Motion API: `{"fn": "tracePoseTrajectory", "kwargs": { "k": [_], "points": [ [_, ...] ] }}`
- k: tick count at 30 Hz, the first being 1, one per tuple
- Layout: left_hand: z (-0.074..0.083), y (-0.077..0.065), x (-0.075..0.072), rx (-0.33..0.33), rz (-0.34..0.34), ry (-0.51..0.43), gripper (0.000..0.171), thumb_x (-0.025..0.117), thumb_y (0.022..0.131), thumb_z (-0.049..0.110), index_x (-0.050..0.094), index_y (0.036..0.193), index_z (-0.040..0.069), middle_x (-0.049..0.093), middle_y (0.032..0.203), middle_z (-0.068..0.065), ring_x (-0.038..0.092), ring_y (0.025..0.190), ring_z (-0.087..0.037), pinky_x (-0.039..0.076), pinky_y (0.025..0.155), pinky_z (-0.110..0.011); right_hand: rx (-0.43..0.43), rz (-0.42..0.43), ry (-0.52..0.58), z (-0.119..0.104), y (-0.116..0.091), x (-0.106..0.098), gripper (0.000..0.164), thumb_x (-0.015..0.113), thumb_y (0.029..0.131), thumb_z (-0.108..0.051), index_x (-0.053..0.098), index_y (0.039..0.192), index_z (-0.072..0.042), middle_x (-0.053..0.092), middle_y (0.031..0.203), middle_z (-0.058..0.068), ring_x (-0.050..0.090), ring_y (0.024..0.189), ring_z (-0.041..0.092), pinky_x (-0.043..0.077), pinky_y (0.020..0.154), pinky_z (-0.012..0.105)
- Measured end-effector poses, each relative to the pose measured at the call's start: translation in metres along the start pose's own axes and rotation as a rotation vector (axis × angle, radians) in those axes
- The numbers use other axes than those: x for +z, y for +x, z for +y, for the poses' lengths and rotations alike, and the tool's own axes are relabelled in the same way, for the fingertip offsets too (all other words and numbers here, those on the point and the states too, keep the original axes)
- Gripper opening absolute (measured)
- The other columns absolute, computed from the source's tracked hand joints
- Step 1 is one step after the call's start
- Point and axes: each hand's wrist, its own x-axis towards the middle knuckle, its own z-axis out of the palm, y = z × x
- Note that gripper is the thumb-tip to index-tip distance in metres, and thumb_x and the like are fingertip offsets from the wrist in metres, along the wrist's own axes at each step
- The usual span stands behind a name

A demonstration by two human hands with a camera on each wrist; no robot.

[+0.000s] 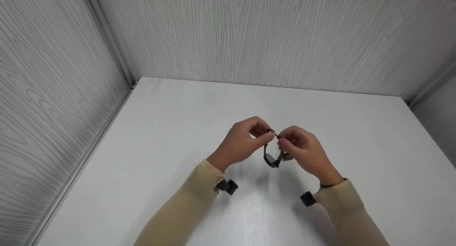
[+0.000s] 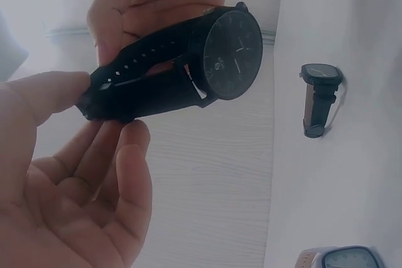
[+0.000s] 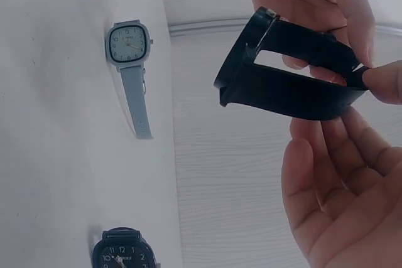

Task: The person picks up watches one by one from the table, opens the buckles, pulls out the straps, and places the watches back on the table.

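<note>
Both hands hold a black wristwatch (image 1: 272, 157) in the air above the white table (image 1: 149, 142). In the head view my left hand (image 1: 265, 135) and right hand (image 1: 281, 139) meet at the strap ends, and the watch loop hangs below them. The left wrist view shows the round dark dial (image 2: 232, 54) facing the camera, with my left hand (image 2: 103, 114) pinching the strap end between thumb and fingers. Seen from the right wrist, the strap loop (image 3: 282, 89) runs to my right hand (image 3: 342, 114), whose thumb presses the strap end against the fingers.
Other watches lie on the table: a pale blue-grey one with a square face (image 3: 129, 45), a black one with numerals (image 3: 122, 257), and a dark-strapped one (image 2: 320, 98). Grey wood-grain walls (image 1: 53, 96) close in the left, back and right sides.
</note>
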Motion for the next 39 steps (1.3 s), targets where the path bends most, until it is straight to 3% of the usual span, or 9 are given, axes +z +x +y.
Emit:
{"fn": "tracePoseTrajectory", "kwargs": {
  "k": [4, 8, 14, 19, 24, 31, 36, 39],
  "points": [
    [-0.001, 0.001, -0.002, -0.009, 0.06, 0.0, 0.017, 0.069, 0.1, 0.033, 0.068, 0.108, 0.018, 0.071, 0.096, 0.007, 0.066, 0.09, -0.011, 0.053, 0.079, -0.033, 0.006, 0.034, 0.013, 0.001, 0.001, -0.001, 0.017, 0.067, 0.102, -0.017, 0.067, 0.107, -0.001, 0.068, 0.094, 0.019, 0.066, 0.085, 0.023, 0.057, 0.079, 0.031],
    [-0.002, 0.001, -0.003, -0.015, 0.064, 0.017, 0.021, 0.067, 0.101, 0.036, 0.068, 0.111, 0.017, 0.071, 0.099, 0.008, 0.066, 0.092, -0.01, 0.053, 0.081, -0.033, -0.008, 0.079, 0.02, 0.001, 0.001, -0.001, 0.019, 0.066, 0.103, -0.02, 0.067, 0.108, -0.002, 0.067, 0.094, 0.021, 0.065, 0.086, 0.025, 0.055, 0.077, 0.029],
    [-0.003, -0.001, -0.003, -0.056, 0.004, 0.084, 0.024, 0.07, 0.1, 0.032, 0.071, 0.119, 0.017, 0.072, 0.104, 0.012, 0.065, 0.097, -0.007, 0.053, 0.086, -0.032, 0.003, 0.114, -0.027, 0.004, 0.002, 0.001, 0.018, 0.071, 0.1, -0.02, 0.07, 0.109, -0.004, 0.069, 0.096, 0.015, 0.066, 0.087, 0.025, 0.054, 0.077, 0.028],
    [-0.003, -0.001, -0.003, -0.099, -0.074, 0.188, 0.03, 0.068, 0.1, 0.03, 0.073, 0.126, 0.017, 0.072, 0.111, 0.012, 0.065, 0.1, -0.005, 0.053, 0.088, -0.033, 0.028, 0.118, -0.132, 0.005, 0.002, 0.004, 0.019, 0.072, 0.099, -0.021, 0.071, 0.112, -0.007, 0.071, 0.1, 0.006, 0.067, 0.089, 0.02, 0.054, 0.08, 0.025],
    [-0.001, 0.002, -0.003, -0.096, -0.095, 0.232, 0.027, 0.068, 0.1, 0.028, 0.074, 0.123, 0.016, 0.071, 0.109, 0.012, 0.066, 0.099, -0.006, 0.052, 0.087, -0.034, 0.026, 0.126, -0.218, 0.003, 0.004, 0.003, 0.018, 0.071, 0.1, -0.023, 0.071, 0.112, -0.009, 0.072, 0.101, 0.003, 0.066, 0.089, 0.018, 0.053, 0.08, 0.025],
    [0.001, 0.001, -0.005, -0.094, -0.063, 0.223, 0.022, 0.069, 0.099, 0.027, 0.071, 0.12, 0.02, 0.072, 0.104, 0.013, 0.065, 0.097, -0.005, 0.052, 0.085, -0.033, 0.008, 0.154, -0.249, 0.005, 0.006, 0.002, 0.015, 0.071, 0.1, -0.019, 0.064, 0.108, -0.008, 0.069, 0.098, 0.003, 0.066, 0.089, 0.017, 0.053, 0.082, 0.024],
    [-0.006, 0.002, -0.005, -0.076, -0.03, 0.269, 0.01, 0.07, 0.099, 0.029, 0.073, 0.107, 0.024, 0.071, 0.095, 0.019, 0.065, 0.092, -0.003, 0.052, 0.08, -0.031, 0.013, 0.166, -0.258, 0.011, 0.007, 0.004, 0.013, 0.07, 0.101, -0.021, 0.066, 0.097, -0.009, 0.068, 0.092, 0.003, 0.063, 0.084, 0.018, 0.053, 0.073, 0.024],
    [-0.012, 0.003, -0.007, -0.1, -0.033, 0.32, 0.007, 0.071, 0.098, 0.03, 0.073, 0.102, 0.026, 0.071, 0.093, 0.019, 0.064, 0.088, -0.004, 0.051, 0.078, -0.03, 0.031, 0.149, -0.273, 0.017, 0.01, 0.006, 0.015, 0.07, 0.101, -0.023, 0.067, 0.096, -0.01, 0.068, 0.091, 0.003, 0.063, 0.085, 0.018, 0.052, 0.071, 0.024]
  ]
}}
